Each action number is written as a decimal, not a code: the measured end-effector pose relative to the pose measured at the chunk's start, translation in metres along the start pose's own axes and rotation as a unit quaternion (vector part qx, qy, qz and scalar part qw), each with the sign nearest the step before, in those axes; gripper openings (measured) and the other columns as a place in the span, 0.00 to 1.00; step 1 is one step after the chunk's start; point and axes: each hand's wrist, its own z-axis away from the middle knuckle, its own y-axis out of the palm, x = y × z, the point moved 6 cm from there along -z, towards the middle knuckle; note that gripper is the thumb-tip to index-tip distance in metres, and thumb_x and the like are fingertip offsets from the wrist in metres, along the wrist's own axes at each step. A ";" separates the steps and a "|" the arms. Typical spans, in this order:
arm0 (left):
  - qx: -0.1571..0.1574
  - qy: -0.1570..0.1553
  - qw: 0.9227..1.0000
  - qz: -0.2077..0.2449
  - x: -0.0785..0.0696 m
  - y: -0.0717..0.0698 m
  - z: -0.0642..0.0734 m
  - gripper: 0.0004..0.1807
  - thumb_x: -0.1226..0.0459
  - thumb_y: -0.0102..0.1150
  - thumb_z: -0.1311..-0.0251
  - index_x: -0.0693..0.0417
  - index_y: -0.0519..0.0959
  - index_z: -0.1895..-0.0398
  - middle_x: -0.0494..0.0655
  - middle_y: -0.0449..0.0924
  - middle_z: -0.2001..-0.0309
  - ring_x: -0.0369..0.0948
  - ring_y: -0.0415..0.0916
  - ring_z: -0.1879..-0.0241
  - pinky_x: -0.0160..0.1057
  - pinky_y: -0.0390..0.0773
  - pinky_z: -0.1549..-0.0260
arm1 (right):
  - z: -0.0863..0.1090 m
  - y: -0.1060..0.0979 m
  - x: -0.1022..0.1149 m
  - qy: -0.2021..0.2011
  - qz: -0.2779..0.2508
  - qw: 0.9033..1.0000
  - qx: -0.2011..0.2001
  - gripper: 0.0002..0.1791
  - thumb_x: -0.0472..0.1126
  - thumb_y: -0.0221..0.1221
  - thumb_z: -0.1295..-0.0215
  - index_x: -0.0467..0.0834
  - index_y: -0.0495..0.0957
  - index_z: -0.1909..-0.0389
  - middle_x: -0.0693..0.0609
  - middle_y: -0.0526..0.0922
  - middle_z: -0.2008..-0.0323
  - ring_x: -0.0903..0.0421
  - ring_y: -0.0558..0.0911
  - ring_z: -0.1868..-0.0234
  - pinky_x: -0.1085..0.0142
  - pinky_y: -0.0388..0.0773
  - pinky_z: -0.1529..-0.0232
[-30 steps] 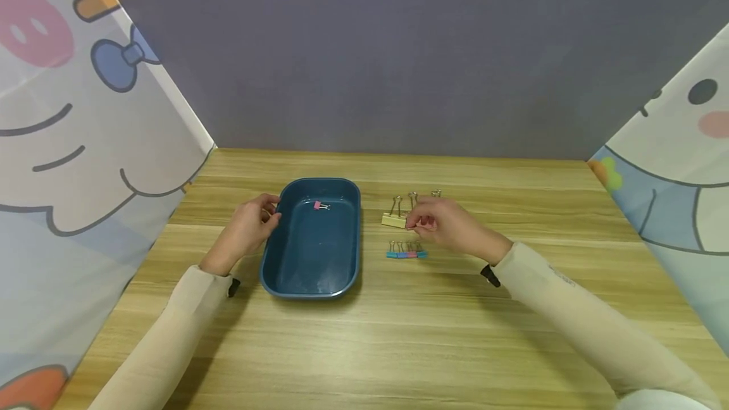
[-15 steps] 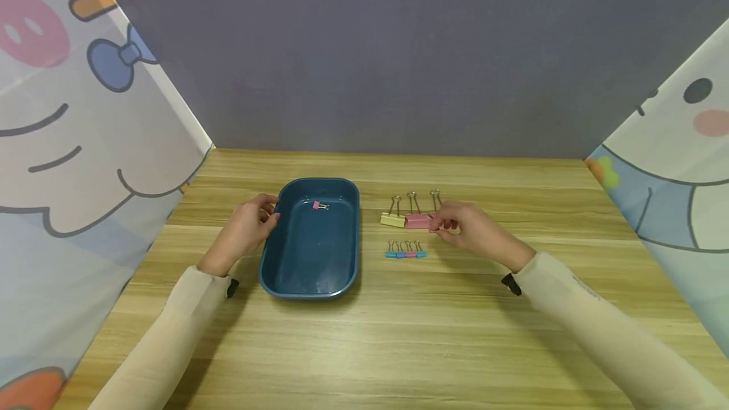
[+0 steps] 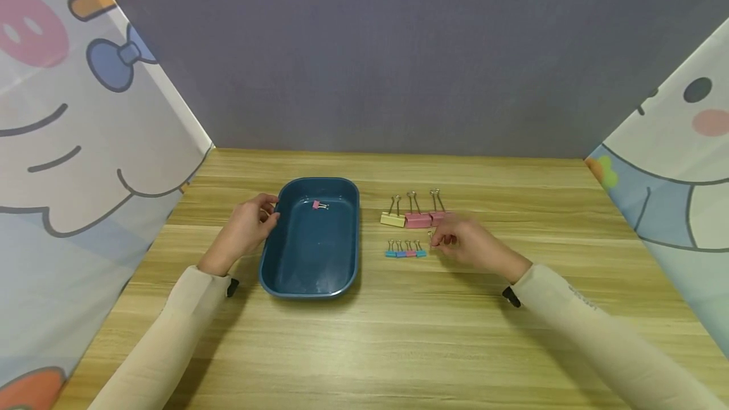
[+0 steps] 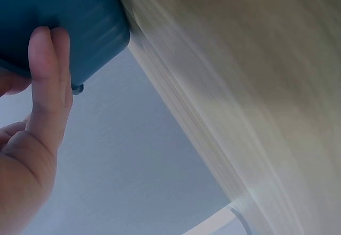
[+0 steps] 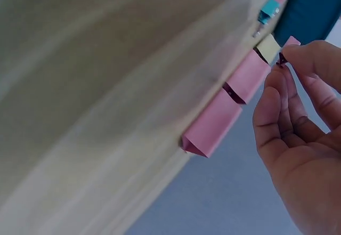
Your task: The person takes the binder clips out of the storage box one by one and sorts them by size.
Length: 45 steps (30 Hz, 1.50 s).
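My right hand (image 3: 469, 242) pinches a small pink binder clip (image 5: 291, 41) between thumb and fingertips, just right of a row of small binder clips (image 3: 405, 254) in teal, blue and pink. Most of the held clip is hidden by the fingers. Behind that row stand large binder clips side by side, a yellow one (image 3: 393, 220) and two pink ones, the nearer to the yellow being the middle pink clip (image 3: 417, 221). My left hand (image 3: 246, 225) rests at the left side of a blue tray (image 3: 310, 296), its straight fingers (image 4: 49, 59) against the outer wall.
One small pink binder clip (image 3: 317, 205) lies inside the tray near its far end. The wooden table (image 3: 364, 353) meets a grey panel (image 3: 364, 55) at the back, with cartoon-printed cloth on both sides.
My right hand has moved right along the large clips, then nearer to me beside the small row, with the small pink clip in its fingers. My left hand and the tray stay put.
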 end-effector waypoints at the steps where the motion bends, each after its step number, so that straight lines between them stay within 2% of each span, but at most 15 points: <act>1: 0.000 -0.001 1.000 0.000 0.000 0.000 0.000 0.18 0.70 0.53 0.36 0.70 0.70 0.45 0.59 0.77 0.61 0.49 0.78 0.67 0.44 0.79 0.71 | 0.000 0.002 -0.001 -0.002 -0.004 1.000 0.002 0.11 0.25 0.65 0.49 0.44 0.82 0.71 0.56 0.80 0.70 0.60 0.76 0.70 0.69 0.76 0.70; 9: 0.000 -0.005 1.000 0.002 0.000 -0.001 -0.001 0.18 0.70 0.54 0.37 0.70 0.71 0.45 0.59 0.77 0.62 0.49 0.78 0.67 0.44 0.79 0.71 | 0.001 0.012 -0.005 0.000 -0.024 0.999 0.021 0.12 0.25 0.66 0.49 0.45 0.82 0.71 0.56 0.81 0.71 0.61 0.77 0.70 0.69 0.76 0.70; 29: 0.006 -0.013 1.000 0.012 0.002 0.001 0.002 0.18 0.70 0.53 0.36 0.70 0.70 0.44 0.60 0.76 0.60 0.49 0.78 0.65 0.43 0.79 0.69 | 0.003 0.019 -0.006 0.001 -0.002 0.999 0.034 0.10 0.28 0.66 0.48 0.46 0.81 0.71 0.57 0.80 0.71 0.63 0.77 0.70 0.69 0.77 0.70; 39: 0.002 -0.013 1.000 0.010 0.003 0.002 0.001 0.18 0.69 0.53 0.36 0.69 0.70 0.44 0.60 0.77 0.60 0.49 0.78 0.66 0.43 0.79 0.70 | -0.001 0.010 0.000 0.005 -0.010 1.000 0.024 0.08 0.28 0.65 0.47 0.45 0.81 0.70 0.56 0.80 0.70 0.63 0.78 0.70 0.71 0.77 0.69; 45: 0.004 -0.007 1.000 0.014 0.003 0.002 0.001 0.18 0.70 0.54 0.36 0.70 0.70 0.45 0.60 0.76 0.60 0.49 0.78 0.66 0.43 0.79 0.70 | -0.013 -0.002 0.014 -0.002 0.014 1.000 0.002 0.06 0.31 0.65 0.45 0.44 0.81 0.68 0.57 0.79 0.69 0.63 0.76 0.70 0.68 0.76 0.70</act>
